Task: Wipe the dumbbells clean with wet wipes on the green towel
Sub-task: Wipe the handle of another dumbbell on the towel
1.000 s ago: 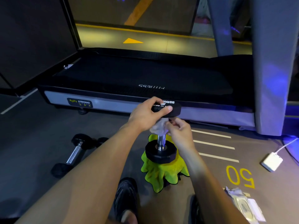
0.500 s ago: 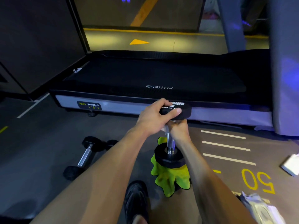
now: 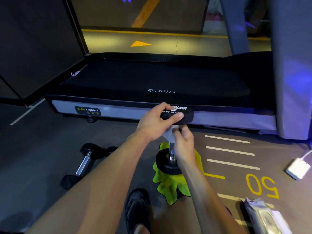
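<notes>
A black dumbbell (image 3: pixel 166 163) stands upright with its lower head on the crumpled green towel (image 3: pixel 168 186) on the floor. My left hand (image 3: pixel 156 123) grips the dumbbell's top head (image 3: pixel 186 116) from above. My right hand (image 3: pixel 184 141) holds a white wet wipe (image 3: pixel 168 135) against the chrome handle just under the top head. Only the lower part of the handle shows. A second dumbbell (image 3: pixel 84 163) lies on the floor to the left, away from the towel.
A treadmill (image 3: pixel 152 85) runs across the view just behind the dumbbell. A wet-wipe pack (image 3: pixel 265 217) lies at bottom right, and a white power adapter (image 3: pixel 298 168) with a cable sits at right. My black shoe (image 3: pixel 137 208) is beside the towel.
My right hand with the wipe has slid down and back up the handle, ending just under the top head. My left hand has kept its grip on the top head.
</notes>
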Tool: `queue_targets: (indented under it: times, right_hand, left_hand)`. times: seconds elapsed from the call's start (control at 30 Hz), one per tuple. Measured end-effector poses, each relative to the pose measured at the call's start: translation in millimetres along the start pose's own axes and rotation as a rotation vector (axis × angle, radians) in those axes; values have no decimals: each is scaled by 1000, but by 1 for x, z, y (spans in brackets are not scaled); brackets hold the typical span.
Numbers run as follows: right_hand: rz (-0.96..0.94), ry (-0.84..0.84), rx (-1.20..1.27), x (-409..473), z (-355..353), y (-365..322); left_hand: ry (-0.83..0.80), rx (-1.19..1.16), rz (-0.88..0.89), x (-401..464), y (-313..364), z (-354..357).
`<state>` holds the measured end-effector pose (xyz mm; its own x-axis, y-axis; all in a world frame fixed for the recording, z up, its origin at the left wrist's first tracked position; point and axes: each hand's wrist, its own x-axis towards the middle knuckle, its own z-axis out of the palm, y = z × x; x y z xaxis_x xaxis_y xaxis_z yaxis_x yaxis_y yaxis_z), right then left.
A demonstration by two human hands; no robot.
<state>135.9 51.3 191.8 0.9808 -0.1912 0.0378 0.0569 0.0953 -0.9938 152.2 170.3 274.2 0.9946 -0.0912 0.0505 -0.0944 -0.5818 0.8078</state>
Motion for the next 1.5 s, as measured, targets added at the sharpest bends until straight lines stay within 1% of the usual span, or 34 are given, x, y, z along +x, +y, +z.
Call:
queue_targets:
  times: [0.03,0.1,0.17,0.27,0.33,0.4,0.5,0.53,0.57,0.6,0.63,0.7,0.73,0.77,0.8,0.83,0.93,0.97,1.03,1.07,1.13,1.2,1.33,1.43,1.5]
  right_hand:
    - [-55,6,-39,-1,1,2]
    - [-87,9,-61,2,4,2]
    - [-57,-4,-61,12,5,1]
    - [-22,-117,-79,28,5,-2]
    - [53,-169,-47,34,8,-6]
    - [172,-221,36,41,7,-10]
    - [319,-386,171,51,-1,-15]
    - [337,-399,192,51,-2,-16]
    - [343,-364,208,49,-1,-17]
    - [326,-280,188,45,4,-19]
    - [306,-148,145,41,10,-16]
    - [222,155,-41,29,25,-11]
    - [182,277,-159,24,30,-7]
    - [155,341,-263,19,33,-4]
    - [134,332,-336,17,31,0]
    - [115,282,-384,15,29,2]
    - [12,75,-514,14,14,3]
    - [5,16,-571,14,11,5]
    - [25,-48,-529,10,8,4]
    - [31,-38,-411,4,10,1]
    - [18,39,-205,0,13,8]
    - [8,100,-104,-3,14,13]
    - [-45,231,-48,0,13,16]
    - [-25,313,-12,15,12,9]
    - [23,348,-19,24,12,10]
  left_hand:
    - [-3,12,6,0,0,0]
    - [-4,37,7,-1,0,0]
    - [4,46,-1,0,-2,-2]
    - [-9,27,-19,0,-4,-5]
    - [-12,17,-23,1,-4,-6]
    - [-13,16,-30,0,-5,-7]
    - [-33,-21,-26,0,-6,-7]
    - [-44,-34,-26,0,-5,-6]
    - [-47,-42,-24,0,-4,-6]
    - [-40,-47,-20,1,-4,-5]
    - [-28,-49,-16,1,-5,-4]
    - [-19,-41,-3,2,-4,-2]
    - [-20,-33,4,1,-4,-1]
    - [-19,-18,5,1,-4,0]
    - [-16,-3,7,0,-3,1]
    - [-11,11,10,-1,-3,0]
    - [21,30,-6,1,-2,0]
    - [28,37,-16,2,-1,1]
    - [40,50,-23,2,-2,1]
    - [44,51,-23,3,-2,1]
    - [45,42,-21,3,-3,1]
    - [37,48,-13,3,-3,1]
    - [48,64,-15,3,-3,1]
    - [52,62,-23,3,-2,1]
    - [49,59,-31,3,-1,0]
